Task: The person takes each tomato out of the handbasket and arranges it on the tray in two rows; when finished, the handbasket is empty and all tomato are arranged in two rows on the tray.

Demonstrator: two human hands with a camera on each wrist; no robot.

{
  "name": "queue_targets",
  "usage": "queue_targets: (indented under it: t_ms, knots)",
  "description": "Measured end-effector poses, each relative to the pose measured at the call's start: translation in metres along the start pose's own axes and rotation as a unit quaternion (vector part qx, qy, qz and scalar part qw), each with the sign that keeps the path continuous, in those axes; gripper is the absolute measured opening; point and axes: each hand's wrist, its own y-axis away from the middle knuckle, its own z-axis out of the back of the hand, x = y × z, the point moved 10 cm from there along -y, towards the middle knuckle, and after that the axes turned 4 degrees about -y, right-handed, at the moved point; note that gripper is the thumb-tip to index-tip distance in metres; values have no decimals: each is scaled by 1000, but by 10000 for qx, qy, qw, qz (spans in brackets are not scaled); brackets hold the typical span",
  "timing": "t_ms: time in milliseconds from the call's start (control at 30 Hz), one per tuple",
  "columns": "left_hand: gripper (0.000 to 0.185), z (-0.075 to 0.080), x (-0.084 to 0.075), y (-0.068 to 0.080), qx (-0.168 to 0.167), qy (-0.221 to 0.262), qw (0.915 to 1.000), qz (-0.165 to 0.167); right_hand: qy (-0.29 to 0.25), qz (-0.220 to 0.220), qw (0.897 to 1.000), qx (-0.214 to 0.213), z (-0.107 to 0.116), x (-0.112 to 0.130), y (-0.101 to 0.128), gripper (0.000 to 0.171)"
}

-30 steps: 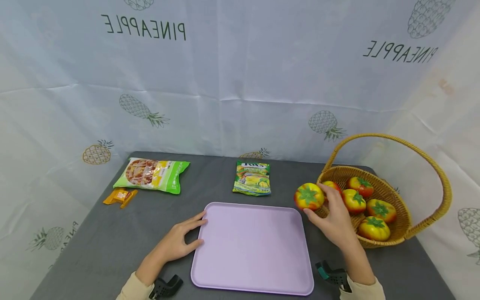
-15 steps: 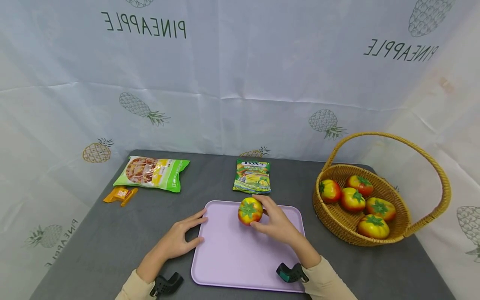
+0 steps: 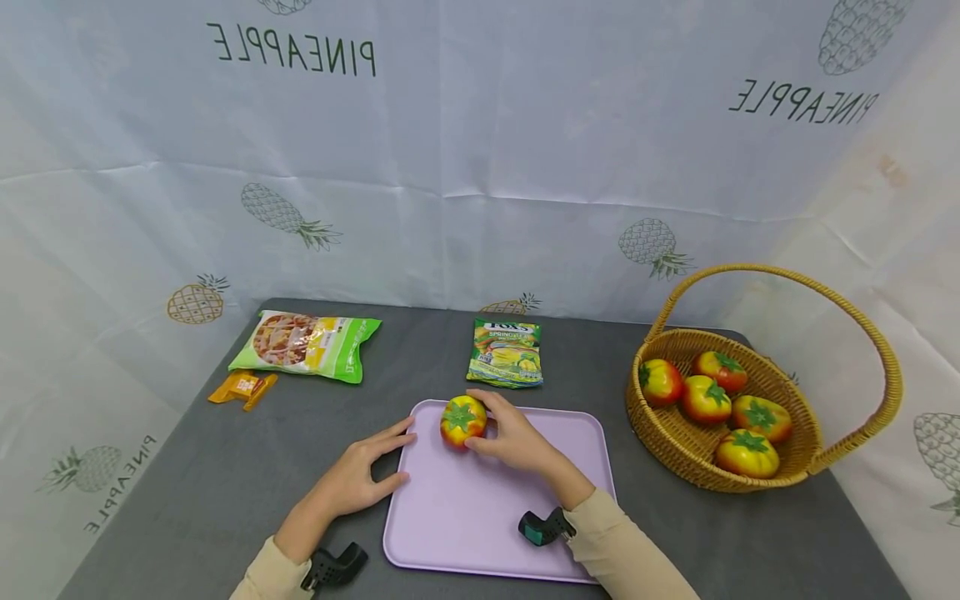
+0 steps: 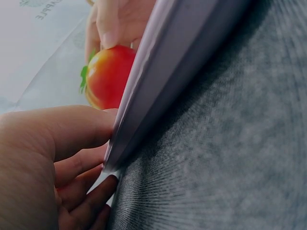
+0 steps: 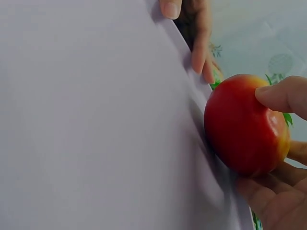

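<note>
My right hand [image 3: 517, 435] holds a red-and-yellow tomato [image 3: 462, 422] with a green leafy top between thumb and fingers, over the far left part of a lilac tray [image 3: 495, 525]. In the right wrist view the tomato [image 5: 244, 127] is very close to the tray surface; whether it touches is hard to tell. My left hand [image 3: 352, 479] rests at the tray's left edge, fingers spread and touching the rim. The left wrist view shows the left thumb [image 4: 81, 129] against the tray's rim [image 4: 144, 86].
A wicker basket [image 3: 675, 454] with a tall handle stands on the right, holding several more tomatoes [image 3: 705, 400]. Behind the tray lies a green candy bag [image 3: 505, 354]. At the back left are a green-and-white food bag [image 3: 307, 344] and a small orange packet [image 3: 242, 388].
My right hand has carried the tomato left from the basket's rim to above the far left part of the tray. The left hand has stayed at the tray's edge.
</note>
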Motion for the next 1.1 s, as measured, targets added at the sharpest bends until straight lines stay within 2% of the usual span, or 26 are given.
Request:
queue_targets:
  t_ms: [300,733,933,1100]
  knots:
    - [51,0,1,3,-84,-48,9999,-75,-23,-34,9999,106,-3,0,-3,70]
    - [51,3,-3,1,-172,-97,9996,-198,227,-141,9996,90,-1,-2,-2,75]
    - [51,2,-2,0,-113,-50,9998,-127,279,-106,9995,-42,10,5,4,76]
    - [50,1,0,0,-38,-29,10000,-45,379,86,9987,-319,32,21,17,75]
